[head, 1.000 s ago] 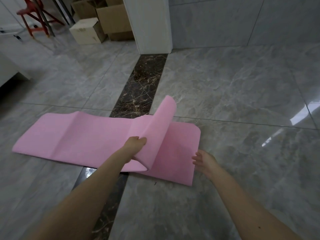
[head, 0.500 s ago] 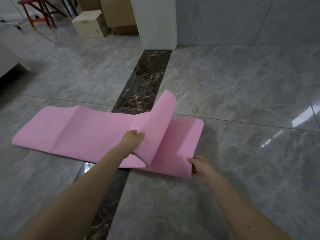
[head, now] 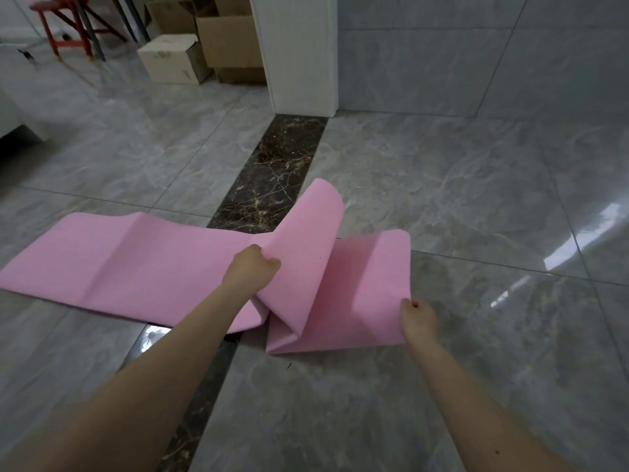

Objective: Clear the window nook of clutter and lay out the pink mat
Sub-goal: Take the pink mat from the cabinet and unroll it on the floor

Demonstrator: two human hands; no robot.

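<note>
A long pink mat (head: 143,264) lies partly unfolded on the grey tiled floor, stretching from the left edge to the middle. Its right part is still folded over in layers. My left hand (head: 250,270) grips a raised, curling fold of the mat near the centre. My right hand (head: 417,318) pinches the near right corner of the lowest layer, which lies on the floor.
A dark marble strip (head: 275,172) runs across the floor under the mat. A white pillar (head: 299,52) stands behind, with cardboard boxes (head: 204,52) and a red stool (head: 64,25) at the back left. A white furniture edge (head: 13,120) sits at the left.
My right hand has taken hold of the mat's near right corner and pulled that layer rightward, spreading it. My left hand keeps the raised fold lifted.
</note>
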